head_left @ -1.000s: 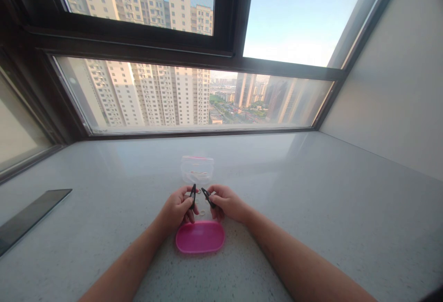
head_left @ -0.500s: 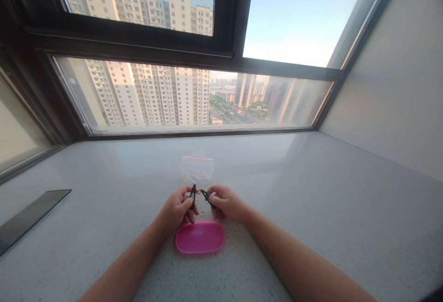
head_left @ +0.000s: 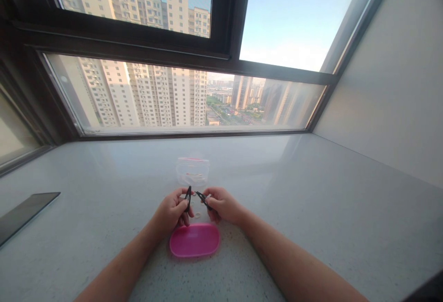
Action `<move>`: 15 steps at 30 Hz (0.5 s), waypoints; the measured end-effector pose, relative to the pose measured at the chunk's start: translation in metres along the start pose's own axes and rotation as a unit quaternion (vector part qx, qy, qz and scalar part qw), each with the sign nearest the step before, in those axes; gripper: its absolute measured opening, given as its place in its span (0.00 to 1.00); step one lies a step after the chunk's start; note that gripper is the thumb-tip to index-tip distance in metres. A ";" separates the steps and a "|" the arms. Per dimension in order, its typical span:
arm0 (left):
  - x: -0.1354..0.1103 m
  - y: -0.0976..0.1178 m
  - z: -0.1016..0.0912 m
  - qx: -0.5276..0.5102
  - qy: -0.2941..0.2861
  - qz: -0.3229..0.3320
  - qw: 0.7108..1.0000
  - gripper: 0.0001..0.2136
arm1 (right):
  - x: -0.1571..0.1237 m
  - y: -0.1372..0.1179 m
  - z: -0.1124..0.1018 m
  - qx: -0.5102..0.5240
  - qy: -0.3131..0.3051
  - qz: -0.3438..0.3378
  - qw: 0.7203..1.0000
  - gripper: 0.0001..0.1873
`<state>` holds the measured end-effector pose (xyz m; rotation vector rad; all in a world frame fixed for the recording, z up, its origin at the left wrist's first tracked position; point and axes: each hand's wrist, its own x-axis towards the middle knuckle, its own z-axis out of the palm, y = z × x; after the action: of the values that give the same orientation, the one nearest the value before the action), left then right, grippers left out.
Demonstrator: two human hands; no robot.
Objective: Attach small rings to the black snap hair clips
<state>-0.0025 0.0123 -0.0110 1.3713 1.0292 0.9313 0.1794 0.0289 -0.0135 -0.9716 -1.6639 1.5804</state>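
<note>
My left hand (head_left: 170,210) pinches a black clip (head_left: 188,196), my right hand (head_left: 222,205) a second clip (head_left: 202,199), above the pink lid (head_left: 194,240); loose pinching could drop either.

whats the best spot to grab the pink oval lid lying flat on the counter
I'd pinch the pink lid across its short width, thumb on the near long rim, fingers on the far rim, coming from above. It lies flat and low on the counter; the left hand and right hand hover just past its far edge.
</note>
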 end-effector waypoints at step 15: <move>0.000 -0.002 -0.001 0.003 0.001 0.003 1.000 0.17 | 0.003 0.005 -0.001 0.036 -0.014 0.002 0.999 0.10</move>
<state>-0.0030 0.0125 -0.0125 1.3789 1.0301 0.9354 0.1794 0.0322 -0.0185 -0.9208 -1.6134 1.6530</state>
